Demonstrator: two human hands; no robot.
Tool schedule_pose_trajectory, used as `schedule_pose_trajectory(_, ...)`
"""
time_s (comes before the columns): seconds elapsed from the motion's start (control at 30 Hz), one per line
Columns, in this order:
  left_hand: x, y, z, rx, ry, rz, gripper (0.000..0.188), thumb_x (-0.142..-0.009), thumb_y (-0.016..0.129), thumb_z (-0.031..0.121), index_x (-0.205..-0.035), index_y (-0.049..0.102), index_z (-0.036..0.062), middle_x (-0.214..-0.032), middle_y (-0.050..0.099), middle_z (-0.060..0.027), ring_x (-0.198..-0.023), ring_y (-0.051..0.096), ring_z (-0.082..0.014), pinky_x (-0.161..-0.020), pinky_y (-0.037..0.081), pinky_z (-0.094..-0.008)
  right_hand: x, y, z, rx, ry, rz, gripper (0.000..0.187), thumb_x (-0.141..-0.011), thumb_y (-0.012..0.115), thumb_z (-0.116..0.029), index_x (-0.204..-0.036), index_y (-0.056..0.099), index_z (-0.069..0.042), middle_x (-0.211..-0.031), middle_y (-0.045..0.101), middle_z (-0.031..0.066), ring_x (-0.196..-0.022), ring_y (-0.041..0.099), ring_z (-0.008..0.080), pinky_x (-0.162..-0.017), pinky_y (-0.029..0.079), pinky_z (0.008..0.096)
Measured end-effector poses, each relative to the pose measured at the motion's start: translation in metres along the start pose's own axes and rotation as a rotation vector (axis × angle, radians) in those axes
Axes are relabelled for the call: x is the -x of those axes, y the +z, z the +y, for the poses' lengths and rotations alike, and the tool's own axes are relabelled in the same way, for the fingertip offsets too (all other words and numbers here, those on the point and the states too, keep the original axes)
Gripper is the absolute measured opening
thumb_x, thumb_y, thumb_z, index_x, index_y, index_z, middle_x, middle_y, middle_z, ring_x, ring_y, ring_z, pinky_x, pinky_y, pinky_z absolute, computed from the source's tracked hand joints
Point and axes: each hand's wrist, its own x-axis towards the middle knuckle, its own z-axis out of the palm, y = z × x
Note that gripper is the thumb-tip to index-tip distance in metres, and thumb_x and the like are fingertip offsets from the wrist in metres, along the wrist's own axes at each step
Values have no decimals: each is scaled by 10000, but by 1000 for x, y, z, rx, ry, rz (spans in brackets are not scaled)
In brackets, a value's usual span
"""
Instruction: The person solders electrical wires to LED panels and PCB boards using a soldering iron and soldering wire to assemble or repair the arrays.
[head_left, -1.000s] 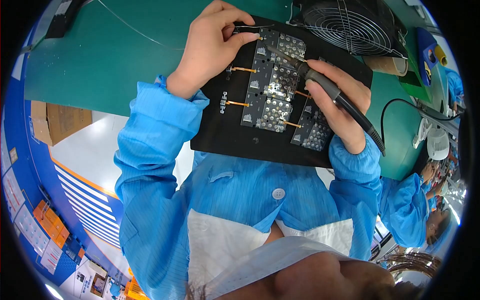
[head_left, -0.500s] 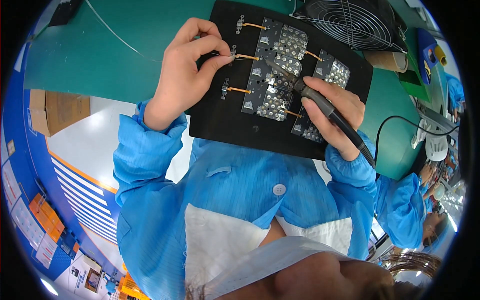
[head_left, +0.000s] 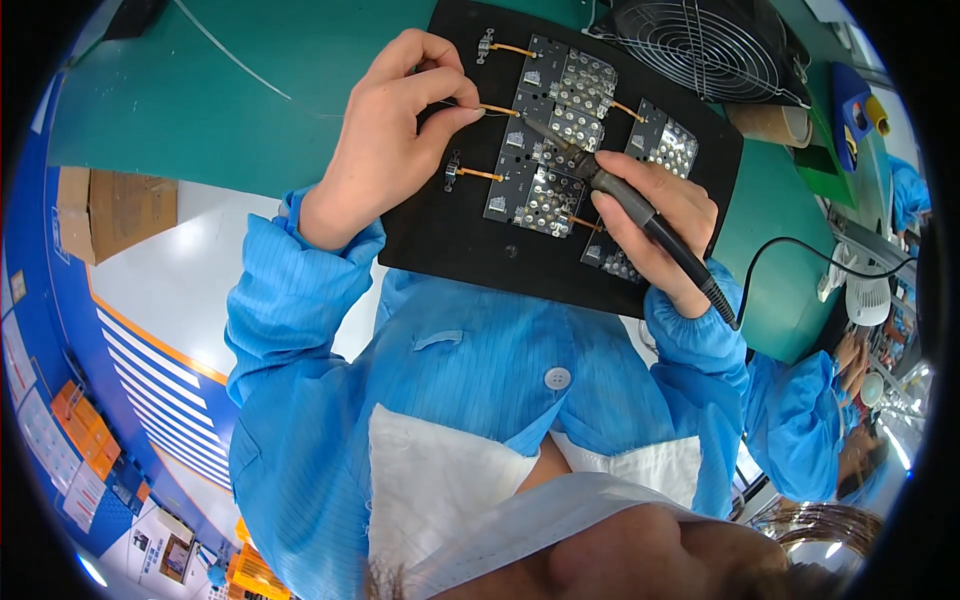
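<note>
My right hand [head_left: 665,205] grips a black soldering iron [head_left: 640,207], its tip slanting up-left to the edge of a dark circuit board [head_left: 508,165]. My left hand [head_left: 395,130] is closed, thumb and forefinger pinching thin solder wire [head_left: 318,114] that trails off to the left. Its fingertips are beside the middle orange lead [head_left: 497,109], near the iron's tip. They cover the small metal connector at that lead's end. Similar connectors [head_left: 485,46] on orange leads show above and below. The boards, bearing round silvery spots, lie on a black mat [head_left: 440,245].
A black fan with a wire guard [head_left: 700,50] stands at the far right of the green table [head_left: 230,130], beside a brown cardboard roll [head_left: 770,123]. The iron's cable loops right. A cardboard box [head_left: 125,215] is at left. Another person in blue [head_left: 795,430] sits at right.
My left hand has shifted slightly right and up, its fingertips now covering the middle connector. My right hand and the iron have moved a little to the left.
</note>
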Motion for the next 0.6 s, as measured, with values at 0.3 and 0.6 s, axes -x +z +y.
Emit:
schedule_pose_trajectory(0.3,-3,10,2,35,5,1,111,-755,698,-30,-837,627,-7,-937,533,-82,-756,573,-225,-648,473,-315,0,0,1,8,1,-5,307,-791,726,-71,-1076,659,21,-823,688,134,-696,683,208,-624,520,263)
schedule_pose_trajectory(0.6,-5,19,-4,52,-95,-86,144,-768,709,-1,-893,637,5,-923,534,-79,-715,559,-236,-619,455,-334,-2,1,5,23,-62,46,302,-792,733,-85,-1073,672,8,-770,687,126,-631,680,192,-530,515,244)
